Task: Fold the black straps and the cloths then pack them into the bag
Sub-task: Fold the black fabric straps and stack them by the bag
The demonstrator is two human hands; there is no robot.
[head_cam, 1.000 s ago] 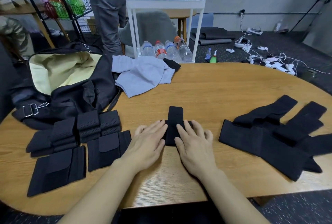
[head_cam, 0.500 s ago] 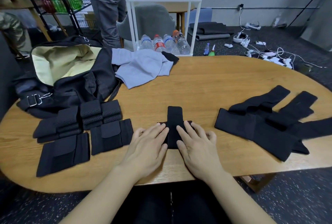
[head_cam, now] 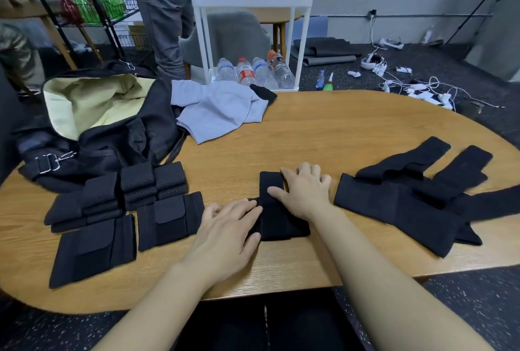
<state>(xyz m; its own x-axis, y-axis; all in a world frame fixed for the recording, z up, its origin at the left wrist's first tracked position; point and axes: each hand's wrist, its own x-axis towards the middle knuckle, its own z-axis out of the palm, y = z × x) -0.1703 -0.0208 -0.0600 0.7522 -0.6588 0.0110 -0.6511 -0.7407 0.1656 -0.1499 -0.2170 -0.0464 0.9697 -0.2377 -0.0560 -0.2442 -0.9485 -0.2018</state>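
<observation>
Upper left: black fabric bag (head_cam: 123, 136), mouth open, pale yellow lining, metal buckle. Lower left: folded black straps (head_cam: 126, 210), some perforated mesh, some smooth with flaps. Upper centre: crumpled grey cloth (head_cam: 216, 111). Centre: left hand (head_cam: 225, 232), fingers straight and together, flat on partly folded black strap (head_cam: 277, 215); right hand (head_cam: 306, 190), fingers spread, pressing same. Right: unfolded straps (head_cam: 408, 195), overlapping. Oval wood-grain table (head_cam: 337, 131). No legible writing.

My left hand (head_cam: 225, 226) covers the left edge of the black strap (head_cam: 274, 210); my right hand (head_cam: 305, 190) hides its right side. The unfolded straps (head_cam: 408, 195) run off the right edge. The bag (head_cam: 112, 136) interior's depth is unreadable.
</observation>
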